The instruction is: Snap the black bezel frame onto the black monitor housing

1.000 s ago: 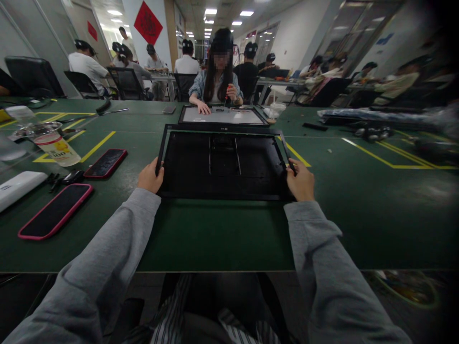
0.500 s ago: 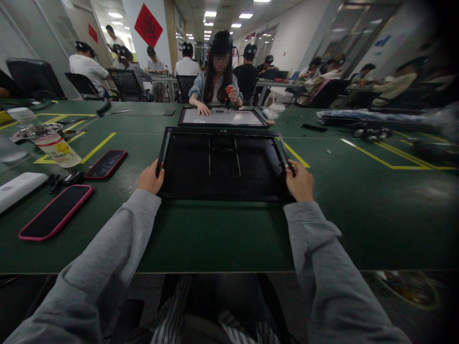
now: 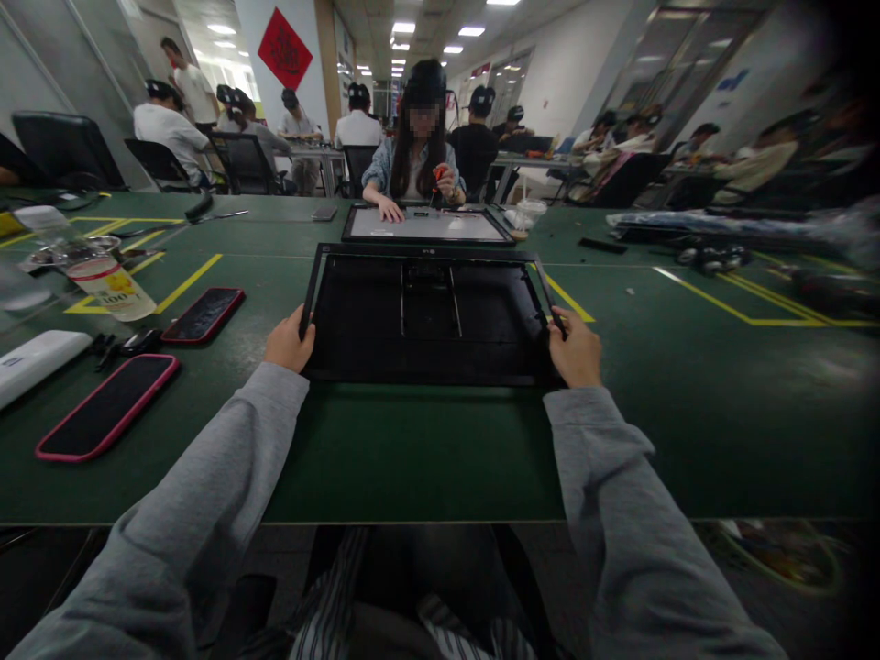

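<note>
A black monitor back panel (image 3: 426, 321) lies flat on the green table (image 3: 412, 449) in front of me. A thin black bezel frame (image 3: 309, 284) sits round it, lifted slightly at its near end. My left hand (image 3: 289, 341) is closed on the frame's left rail. My right hand (image 3: 576, 346) is closed on the frame's right rail. Both arms wear grey sleeves.
Two pink-edged phones (image 3: 106, 405) (image 3: 203, 313), a white box (image 3: 38, 359) and a drink cup (image 3: 110, 286) lie at the left. Across the table a person (image 3: 416, 151) works on another monitor (image 3: 426, 225) with a screwdriver. More seated people fill the background. Yellow tape lines (image 3: 729, 307) mark the table.
The frame's far edge has shifted slightly between the earliest frame and now. My hands stay on the side rails. A person in the far left background has walked leftward.
</note>
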The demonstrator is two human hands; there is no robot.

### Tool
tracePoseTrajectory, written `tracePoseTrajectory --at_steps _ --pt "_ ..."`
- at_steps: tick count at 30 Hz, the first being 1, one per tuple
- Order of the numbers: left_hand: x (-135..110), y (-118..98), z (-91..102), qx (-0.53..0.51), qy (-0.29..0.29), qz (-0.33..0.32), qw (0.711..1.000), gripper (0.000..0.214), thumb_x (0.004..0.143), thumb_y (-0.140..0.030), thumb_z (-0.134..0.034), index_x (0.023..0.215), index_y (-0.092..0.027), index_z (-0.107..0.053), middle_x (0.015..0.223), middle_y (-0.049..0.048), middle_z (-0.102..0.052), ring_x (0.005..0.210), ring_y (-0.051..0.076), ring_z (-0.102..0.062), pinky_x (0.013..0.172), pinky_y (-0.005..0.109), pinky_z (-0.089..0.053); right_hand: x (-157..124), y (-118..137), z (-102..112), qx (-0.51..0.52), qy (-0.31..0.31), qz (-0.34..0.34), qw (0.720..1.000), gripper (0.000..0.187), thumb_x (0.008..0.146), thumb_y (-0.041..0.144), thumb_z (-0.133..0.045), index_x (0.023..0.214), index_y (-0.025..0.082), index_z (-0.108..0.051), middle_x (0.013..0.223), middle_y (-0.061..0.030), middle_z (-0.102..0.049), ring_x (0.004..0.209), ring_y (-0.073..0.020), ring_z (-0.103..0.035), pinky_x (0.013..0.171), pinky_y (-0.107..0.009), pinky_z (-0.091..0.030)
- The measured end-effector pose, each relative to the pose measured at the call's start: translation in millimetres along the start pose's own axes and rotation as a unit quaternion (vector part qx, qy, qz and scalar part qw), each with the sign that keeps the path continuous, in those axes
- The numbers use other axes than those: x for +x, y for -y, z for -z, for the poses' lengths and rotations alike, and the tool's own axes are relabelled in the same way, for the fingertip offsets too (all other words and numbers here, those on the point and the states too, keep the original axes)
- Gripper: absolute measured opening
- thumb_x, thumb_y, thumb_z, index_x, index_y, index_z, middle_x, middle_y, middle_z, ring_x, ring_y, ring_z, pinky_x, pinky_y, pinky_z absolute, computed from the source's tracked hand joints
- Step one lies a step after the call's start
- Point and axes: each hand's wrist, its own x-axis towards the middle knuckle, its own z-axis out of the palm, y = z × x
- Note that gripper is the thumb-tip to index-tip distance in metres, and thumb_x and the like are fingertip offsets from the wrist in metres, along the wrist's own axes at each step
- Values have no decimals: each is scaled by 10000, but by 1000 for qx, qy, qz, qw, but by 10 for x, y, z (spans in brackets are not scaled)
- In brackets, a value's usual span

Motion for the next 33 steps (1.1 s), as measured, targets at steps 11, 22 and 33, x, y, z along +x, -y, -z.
tracePoseTrajectory --at_steps 11,22,33 --pt "-6 -6 2 8 -4 -1 1000 502 883 -319 -428 1357 -171 -498 1232 89 -659 1091 251 -613 954 390 -466 -8 12 16 -1 -4 10 1000 429 845 244 -495 1252 217 -624 1109 -106 -712 1028 -277 -661 930 -465 -486" --pt "-1 -8 9 9 -3 2 1000 497 882 -314 -436 1356 -178 -500 1221 87 -666 1079 249 -620 954 391 -467 -16 37 36 4 4 3 1000 417 853 251 -499 1251 221 -619 1132 -107 -704 1052 -282 -650 944 -472 -474" --pt "-3 -19 9 28 3 6 1000 517 891 -327 -428 1373 -148 -484 1238 105 -655 1108 248 -609 965 377 -457 -5 24 27 -8 8 -1 1000 422 858 256 -502 1262 218 -618 1118 -110 -705 1043 -286 -651 935 -466 -476"
